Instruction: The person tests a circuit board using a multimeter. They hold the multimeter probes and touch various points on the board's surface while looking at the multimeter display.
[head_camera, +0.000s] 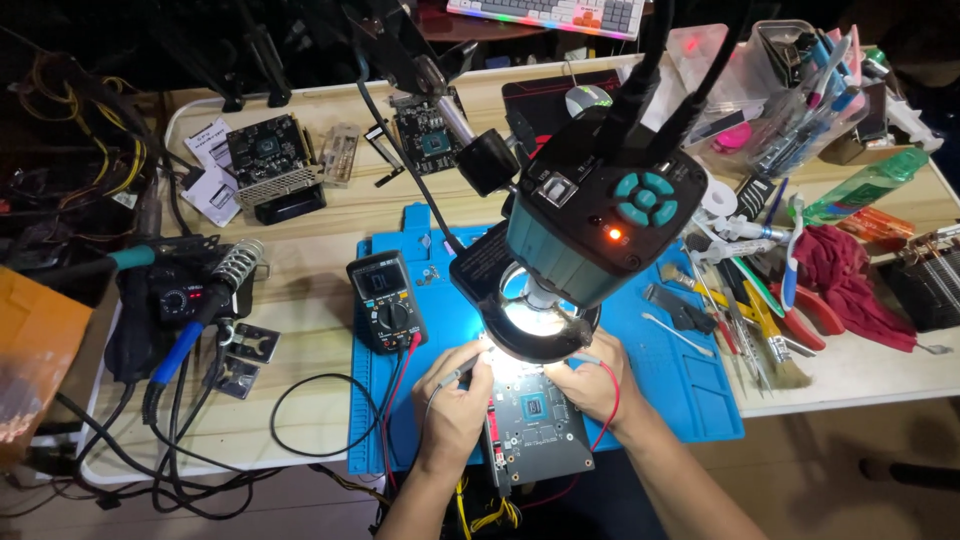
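From my remote seat I see the pale wooden worktop (320, 215) spanning the view, with a blue work mat (690, 385) laid at its near edge. Above the mat stands a big microscope head (600, 225) with a lit ring light (535, 325). Under that light lies a dark circuit board (535, 425), partly overhanging the mat's near edge. A black multimeter (386, 300) sits on the mat's left part, its red and black leads running toward the board. My left hand (452, 395) is closed around a thin probe (458, 374) at the board's left edge; my right hand (592, 375) pinches the red-wired probe at the board's upper right. The hands are apart, board between them. A blue-handled soldering iron (190, 330) rests far left.
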